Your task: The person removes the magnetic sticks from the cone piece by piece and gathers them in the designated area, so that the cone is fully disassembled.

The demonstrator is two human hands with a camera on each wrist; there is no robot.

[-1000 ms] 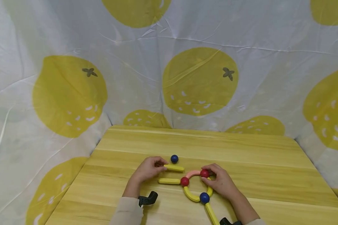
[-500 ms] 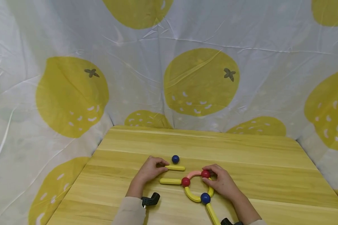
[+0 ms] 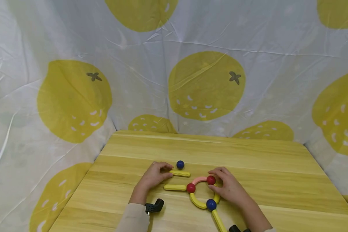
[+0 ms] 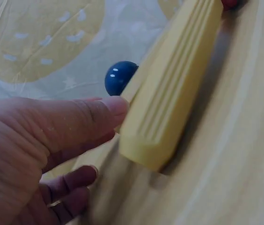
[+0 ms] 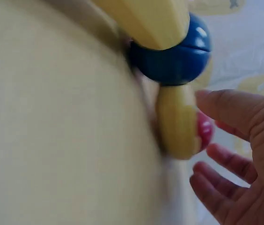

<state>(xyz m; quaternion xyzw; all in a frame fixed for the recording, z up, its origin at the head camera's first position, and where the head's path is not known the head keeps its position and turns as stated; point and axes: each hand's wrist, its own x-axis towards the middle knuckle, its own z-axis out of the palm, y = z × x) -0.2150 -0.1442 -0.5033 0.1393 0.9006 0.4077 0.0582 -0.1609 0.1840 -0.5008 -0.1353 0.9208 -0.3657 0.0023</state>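
In the head view my left hand (image 3: 155, 175) pinches the left end of a straight yellow stick (image 3: 181, 173) between thumb and finger. A loose blue ball (image 3: 180, 164) lies just behind this stick. My right hand (image 3: 227, 187) is at the ring's right side, thumb and forefinger spread around a red ball (image 3: 211, 179). The ring joins that ball, a pink curved piece (image 3: 199, 179), a second red ball (image 3: 190, 188), a yellow curved piece (image 3: 197, 202), a blue ball (image 3: 211, 205) and another yellow curve (image 3: 217, 197), partly hidden by the right hand.
One yellow stick (image 3: 175, 187) extends left from the second red ball; another yellow stick (image 3: 218, 221) runs from the ring's blue ball toward the front. The wooden table (image 3: 249, 154) meets a lemon-print cloth (image 3: 145, 74) behind. Black wrist cameras (image 3: 155, 206) sit on both wrists.
My right forefinger has loosened and lifted slightly off the red ball, with that hand shifting a little. The left hand still pinches its stick, almost unmoved.
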